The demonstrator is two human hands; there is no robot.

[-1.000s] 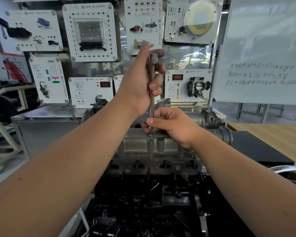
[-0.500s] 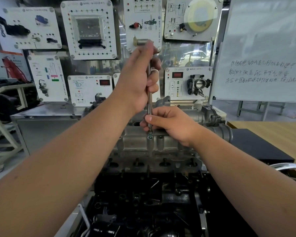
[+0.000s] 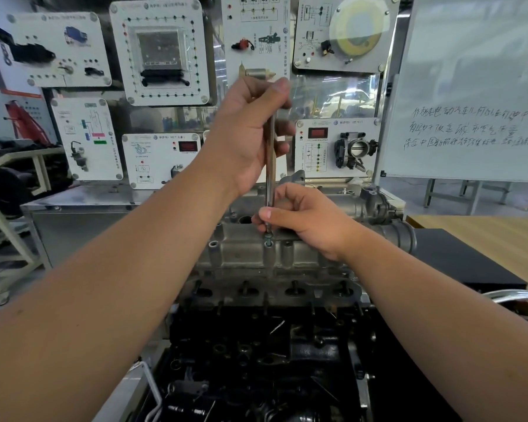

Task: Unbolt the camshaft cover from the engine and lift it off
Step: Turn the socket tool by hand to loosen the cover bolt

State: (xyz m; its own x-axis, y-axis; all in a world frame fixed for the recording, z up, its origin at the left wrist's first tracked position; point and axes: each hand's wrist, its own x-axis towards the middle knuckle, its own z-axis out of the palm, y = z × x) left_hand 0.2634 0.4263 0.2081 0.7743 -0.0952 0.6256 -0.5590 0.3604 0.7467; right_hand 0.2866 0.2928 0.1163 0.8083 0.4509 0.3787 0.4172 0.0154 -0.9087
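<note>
The grey cast camshaft cover (image 3: 244, 251) lies across the top of the dark engine (image 3: 256, 354) in front of me. A long metal driver shaft (image 3: 270, 175) stands upright over a bolt (image 3: 268, 239) on the cover's near edge. My left hand (image 3: 247, 132) grips the top of the shaft, its fingers wrapped round it. My right hand (image 3: 305, 217) pinches the shaft's lower end just above the bolt, and rests on the cover.
Training panels (image 3: 159, 50) with mounted car parts fill the wall behind the engine. A whiteboard (image 3: 476, 95) with writing stands at the right above a wooden table (image 3: 485, 239). A metal cabinet (image 3: 73, 220) sits at the left.
My left hand has shifted up over the top of the shaft, which now hides the tool's head. My right hand stays at the shaft's lower end by the bolt.
</note>
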